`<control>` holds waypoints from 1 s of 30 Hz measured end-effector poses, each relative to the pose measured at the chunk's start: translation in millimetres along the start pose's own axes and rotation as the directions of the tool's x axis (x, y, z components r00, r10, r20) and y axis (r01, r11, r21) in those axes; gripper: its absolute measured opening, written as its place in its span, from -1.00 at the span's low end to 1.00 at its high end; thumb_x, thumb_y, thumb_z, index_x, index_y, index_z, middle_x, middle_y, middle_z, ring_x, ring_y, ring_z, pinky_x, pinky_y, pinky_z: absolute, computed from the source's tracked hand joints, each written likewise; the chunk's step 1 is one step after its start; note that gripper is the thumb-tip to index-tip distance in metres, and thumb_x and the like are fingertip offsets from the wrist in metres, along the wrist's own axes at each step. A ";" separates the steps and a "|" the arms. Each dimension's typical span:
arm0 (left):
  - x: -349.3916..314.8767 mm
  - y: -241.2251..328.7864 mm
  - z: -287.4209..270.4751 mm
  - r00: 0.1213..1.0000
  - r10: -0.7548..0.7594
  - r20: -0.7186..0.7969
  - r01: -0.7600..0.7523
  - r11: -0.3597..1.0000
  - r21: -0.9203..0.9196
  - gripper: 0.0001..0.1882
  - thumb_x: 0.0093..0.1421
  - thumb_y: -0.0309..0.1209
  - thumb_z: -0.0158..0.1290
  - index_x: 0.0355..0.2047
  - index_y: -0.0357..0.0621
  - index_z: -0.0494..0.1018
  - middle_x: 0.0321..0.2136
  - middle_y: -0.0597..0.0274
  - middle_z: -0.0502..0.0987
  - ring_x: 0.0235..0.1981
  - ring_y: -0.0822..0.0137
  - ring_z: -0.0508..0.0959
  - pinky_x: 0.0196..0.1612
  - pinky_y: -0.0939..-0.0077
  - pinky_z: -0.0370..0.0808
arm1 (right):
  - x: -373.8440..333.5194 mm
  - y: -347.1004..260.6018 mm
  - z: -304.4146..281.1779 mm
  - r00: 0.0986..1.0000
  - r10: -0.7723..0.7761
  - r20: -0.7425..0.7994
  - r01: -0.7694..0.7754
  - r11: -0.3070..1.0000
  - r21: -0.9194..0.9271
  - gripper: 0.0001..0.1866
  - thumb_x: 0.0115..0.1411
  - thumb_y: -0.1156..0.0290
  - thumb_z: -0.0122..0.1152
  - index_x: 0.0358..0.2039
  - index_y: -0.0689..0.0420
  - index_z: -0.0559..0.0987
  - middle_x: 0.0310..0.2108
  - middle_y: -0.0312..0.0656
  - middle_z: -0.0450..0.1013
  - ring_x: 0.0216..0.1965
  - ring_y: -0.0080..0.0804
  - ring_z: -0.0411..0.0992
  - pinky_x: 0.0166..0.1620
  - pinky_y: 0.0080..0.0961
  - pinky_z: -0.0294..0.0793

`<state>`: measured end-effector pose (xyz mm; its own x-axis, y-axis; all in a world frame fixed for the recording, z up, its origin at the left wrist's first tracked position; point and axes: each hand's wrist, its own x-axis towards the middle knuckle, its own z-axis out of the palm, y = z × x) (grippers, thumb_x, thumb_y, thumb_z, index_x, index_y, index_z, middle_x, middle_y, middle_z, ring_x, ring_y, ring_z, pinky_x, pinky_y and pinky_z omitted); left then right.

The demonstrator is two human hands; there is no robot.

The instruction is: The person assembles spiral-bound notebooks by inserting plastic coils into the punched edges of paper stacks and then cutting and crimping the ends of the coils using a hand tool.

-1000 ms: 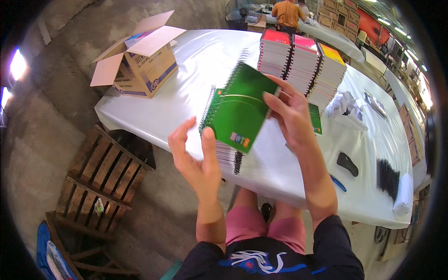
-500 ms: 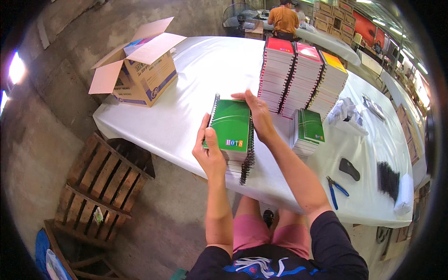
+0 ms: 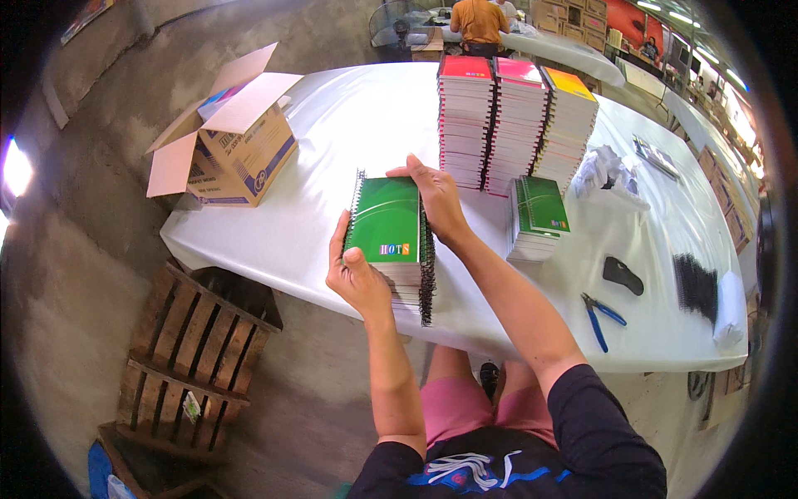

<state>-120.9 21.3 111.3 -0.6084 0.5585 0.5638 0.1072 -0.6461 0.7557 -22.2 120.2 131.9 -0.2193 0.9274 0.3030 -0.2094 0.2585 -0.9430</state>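
Observation:
A stack of green-covered spiral notebooks (image 3: 384, 218) stands near the front edge of the white-covered table, black coils showing along its sides. My left hand (image 3: 359, 279) grips the stack's left side and near left corner, thumb toward the front. Around the far right corner, my right hand (image 3: 434, 198) is closed on the same stack, its fingers over the far edge. A shorter stack of green notebooks (image 3: 539, 208) sits to the right. Behind it rise three tall stacks of notebooks, topped by red (image 3: 465, 68), pinkish-red (image 3: 519, 73) and yellow (image 3: 570, 84) covers.
An open cardboard box (image 3: 245, 158) stands at the table's far left. On the right lie blue-handled cutters (image 3: 600, 320), a black pouch-like object (image 3: 623, 275), black coils (image 3: 695, 287) and crumpled white plastic (image 3: 611, 175). A wooden slatted chair (image 3: 187, 358) is at left; a person (image 3: 480, 25) works beyond.
The whole view has shifted, so the table and its things appear farther left. Both hands keep their hold on the green stack, with little visible change in grip.

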 end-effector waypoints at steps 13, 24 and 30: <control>-11.9 66.6 -31.6 0.849 0.343 -0.401 -0.319 0.939 0.128 -0.22 0.27 0.24 -0.56 0.06 -0.23 0.22 0.08 -0.01 0.30 0.16 0.13 0.27 0.20 0.18 0.21 | -67.5 -1.4 -201.2 0.745 -0.308 -0.592 -0.461 0.404 -0.790 -0.41 -0.01 0.04 0.30 -0.05 0.18 0.48 -0.12 0.03 0.45 -0.03 -0.12 0.38 0.01 -0.23 0.34; -131.5 43.8 90.5 0.806 -0.318 0.499 0.363 0.932 0.006 -0.26 0.19 -0.31 0.06 0.25 -0.28 -0.04 0.07 -0.06 0.26 0.03 0.20 0.35 0.06 0.37 0.33 | -140.4 -30.5 -203.7 0.845 -0.141 -0.516 -0.074 0.924 -0.375 -0.68 0.07 0.30 0.34 -0.24 0.19 0.51 -0.46 -0.23 0.52 -0.58 -0.61 0.43 -0.58 -0.59 0.42; -126.0 -3.1 93.0 0.538 -0.475 0.697 0.718 0.691 -0.084 -0.80 0.19 -0.54 0.06 -0.16 -0.33 0.44 -0.25 0.28 0.53 -0.24 0.51 0.46 -0.14 0.65 0.37 | -225.2 -44.1 -185.4 0.986 -0.091 -0.142 0.012 0.877 -0.480 -0.56 0.07 0.28 0.33 -0.07 0.16 0.47 -0.30 -0.11 0.51 -0.35 -0.34 0.49 -0.18 -0.43 0.51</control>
<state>28.5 1.4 68.9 0.1694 0.9695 0.1769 -0.4293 -0.0890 0.8988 213.1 -50.0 79.8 -0.0613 0.9290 0.3650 0.2714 0.3674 -0.8896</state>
